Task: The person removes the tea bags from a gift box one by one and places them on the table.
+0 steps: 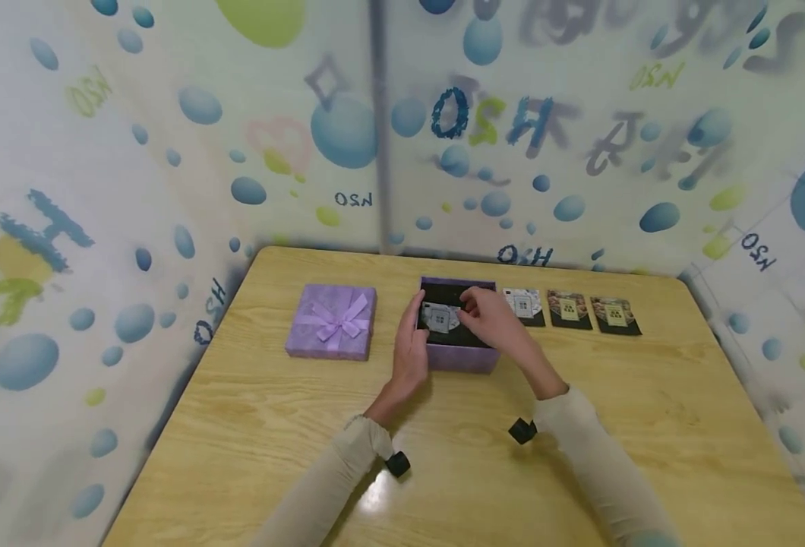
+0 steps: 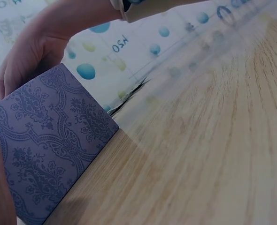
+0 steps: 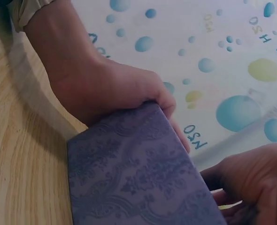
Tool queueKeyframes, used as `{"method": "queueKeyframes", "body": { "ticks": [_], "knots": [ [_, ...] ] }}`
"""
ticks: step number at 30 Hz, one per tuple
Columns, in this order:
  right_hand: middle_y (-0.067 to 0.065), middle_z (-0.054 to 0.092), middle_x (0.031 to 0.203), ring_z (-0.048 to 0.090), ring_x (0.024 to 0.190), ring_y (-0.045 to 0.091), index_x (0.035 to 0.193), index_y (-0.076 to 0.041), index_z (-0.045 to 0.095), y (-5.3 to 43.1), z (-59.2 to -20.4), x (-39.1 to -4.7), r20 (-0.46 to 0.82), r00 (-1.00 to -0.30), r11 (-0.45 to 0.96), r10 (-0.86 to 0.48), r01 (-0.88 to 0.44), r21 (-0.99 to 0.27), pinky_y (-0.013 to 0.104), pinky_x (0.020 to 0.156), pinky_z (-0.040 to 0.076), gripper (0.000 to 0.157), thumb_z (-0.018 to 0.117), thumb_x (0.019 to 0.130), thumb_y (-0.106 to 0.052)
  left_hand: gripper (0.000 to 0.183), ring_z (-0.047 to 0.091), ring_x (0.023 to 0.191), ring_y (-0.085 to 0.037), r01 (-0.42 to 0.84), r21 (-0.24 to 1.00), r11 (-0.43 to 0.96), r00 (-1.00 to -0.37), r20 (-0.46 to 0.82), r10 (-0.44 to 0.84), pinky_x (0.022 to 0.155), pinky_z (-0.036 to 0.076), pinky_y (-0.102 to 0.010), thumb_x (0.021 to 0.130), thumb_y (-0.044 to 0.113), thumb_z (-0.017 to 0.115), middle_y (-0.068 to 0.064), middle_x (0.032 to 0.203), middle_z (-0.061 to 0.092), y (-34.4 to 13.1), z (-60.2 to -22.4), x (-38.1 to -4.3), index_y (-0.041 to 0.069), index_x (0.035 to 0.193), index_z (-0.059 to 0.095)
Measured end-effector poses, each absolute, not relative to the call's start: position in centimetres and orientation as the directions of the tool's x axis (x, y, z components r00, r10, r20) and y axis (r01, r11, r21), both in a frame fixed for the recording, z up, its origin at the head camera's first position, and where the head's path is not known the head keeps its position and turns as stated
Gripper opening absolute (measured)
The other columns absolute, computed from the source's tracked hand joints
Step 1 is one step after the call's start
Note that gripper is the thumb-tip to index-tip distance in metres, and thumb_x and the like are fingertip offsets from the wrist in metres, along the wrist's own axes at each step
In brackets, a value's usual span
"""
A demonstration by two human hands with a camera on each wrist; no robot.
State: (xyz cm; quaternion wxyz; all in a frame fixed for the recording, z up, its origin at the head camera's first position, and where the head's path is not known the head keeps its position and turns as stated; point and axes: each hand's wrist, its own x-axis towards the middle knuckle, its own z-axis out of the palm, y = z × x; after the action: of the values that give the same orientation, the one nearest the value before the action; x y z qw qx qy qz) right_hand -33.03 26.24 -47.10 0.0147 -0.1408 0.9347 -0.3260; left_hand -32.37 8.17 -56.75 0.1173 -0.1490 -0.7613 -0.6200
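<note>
An uncovered purple patterned box with a dark lining stands on the table. My left hand grips its left wall, fingers along the outside and thumb at the rim; the right wrist view shows this hand at the box's corner. Over the box opening, my right hand pinches the right edge of a small flat packet with a grey-white label. In the left wrist view, the box wall hides the fingertips of the right hand.
The purple lid with a ribbon bow lies left of the box. To the right are a white-and-black packet and two brown-and-black packets, one nearer and one farther right. Patterned walls enclose the wooden table.
</note>
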Motion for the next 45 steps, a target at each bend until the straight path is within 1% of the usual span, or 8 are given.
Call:
{"method": "queueKeyframes", "body": {
  "ticks": [8,16,23,27,30,32,37,45],
  "knots": [
    [0.013,0.07,0.09,0.064,0.067,0.022,0.123,0.008,0.064,24.2,-48.3,-33.6,-0.079,-0.962,0.849,-0.262,-0.191,-0.493,0.041,0.066,0.055,0.033,0.067,0.099,-0.015,0.074,0.03,0.155,-0.024,0.39,0.899,0.198,-0.921,0.382,0.078,0.123,0.027,-0.052,0.093,-0.005,0.036,-0.002,0.168,0.036,8.1,-56.9,-32.1,0.016,0.163,0.037],
    [0.014,0.067,0.089,0.062,0.07,0.027,0.107,0.003,0.063,23.3,-49.1,-34.7,-0.182,-0.964,0.888,-0.192,-0.093,-0.449,0.042,0.066,0.051,0.025,0.067,0.096,-0.019,0.072,0.031,0.155,-0.022,0.4,0.896,0.192,-0.916,0.394,0.07,0.123,0.027,-0.051,0.092,-0.006,0.036,-0.005,0.167,0.037,8.1,-56.8,-32.0,0.012,0.162,0.038],
    [0.01,0.063,0.085,0.058,0.068,0.024,0.106,0.001,0.063,23.2,-49.8,-34.7,-0.155,-0.971,0.878,-0.18,-0.088,-0.47,0.04,0.064,0.048,0.022,0.068,0.095,-0.018,0.072,0.03,0.155,-0.021,0.407,0.894,0.187,-0.913,0.399,0.079,0.123,0.027,-0.051,0.093,-0.003,0.036,-0.003,0.167,0.036,8.0,-56.9,-31.6,0.014,0.163,0.038],
    [0.006,0.055,0.071,0.05,0.057,0.02,0.091,-0.003,0.063,23.0,-49.9,-34.7,-0.122,-0.974,0.886,-0.193,-0.119,-0.448,0.035,0.057,0.041,0.014,0.066,0.097,-0.015,0.071,0.029,0.156,-0.023,0.414,0.891,0.185,-0.91,0.406,0.082,0.123,0.027,-0.052,0.095,-0.003,0.035,-0.002,0.168,0.035,7.9,-56.9,-31.7,0.015,0.163,0.036],
    [0.005,0.05,0.063,0.044,0.051,0.018,0.082,-0.004,0.062,22.7,-49.8,-34.8,-0.065,-0.981,0.902,-0.185,-0.143,-0.406,0.033,0.051,0.036,0.017,0.063,0.098,-0.011,0.071,0.029,0.156,-0.023,0.423,0.888,0.183,-0.906,0.415,0.081,0.123,0.027,-0.053,0.095,-0.005,0.034,-0.003,0.168,0.035,7.9,-56.9,-31.9,0.014,0.164,0.036],
    [0.007,0.053,0.064,0.044,0.049,0.017,0.085,-0.002,0.065,22.6,-49.7,-34.8,-0.027,-0.985,0.906,-0.173,-0.148,-0.397,0.032,0.048,0.037,0.015,0.061,0.098,-0.009,0.071,0.03,0.155,-0.023,0.43,0.884,0.184,-0.903,0.422,0.081,0.122,0.028,-0.053,0.095,-0.005,0.034,-0.003,0.168,0.036,8.0,-56.8,-32.0,0.014,0.163,0.036],
    [0.013,0.069,0.082,0.055,0.055,0.02,0.108,0.002,0.071,22.6,-49.7,-34.8,0.009,-0.989,0.907,-0.148,-0.139,-0.398,0.034,0.052,0.046,0.018,0.063,0.097,-0.009,0.071,0.03,0.155,-0.019,0.427,0.884,0.192,-0.904,0.419,0.083,0.123,0.028,-0.051,0.094,-0.003,0.034,-0.003,0.167,0.036,8.0,-56.6,-32.1,0.014,0.163,0.037],
    [0.008,0.06,0.073,0.054,0.057,0.021,0.096,-0.002,0.066,22.7,-49.7,-34.9,-0.132,-0.977,0.913,-0.167,-0.103,-0.394,0.034,0.054,0.042,0.012,0.064,0.098,-0.013,0.071,0.029,0.155,-0.019,0.407,0.89,0.205,-0.913,0.398,0.084,0.123,0.027,-0.05,0.094,0.003,0.033,-0.001,0.168,0.035,8.0,-56.7,-31.9,0.016,0.163,0.036]
  ]
}}
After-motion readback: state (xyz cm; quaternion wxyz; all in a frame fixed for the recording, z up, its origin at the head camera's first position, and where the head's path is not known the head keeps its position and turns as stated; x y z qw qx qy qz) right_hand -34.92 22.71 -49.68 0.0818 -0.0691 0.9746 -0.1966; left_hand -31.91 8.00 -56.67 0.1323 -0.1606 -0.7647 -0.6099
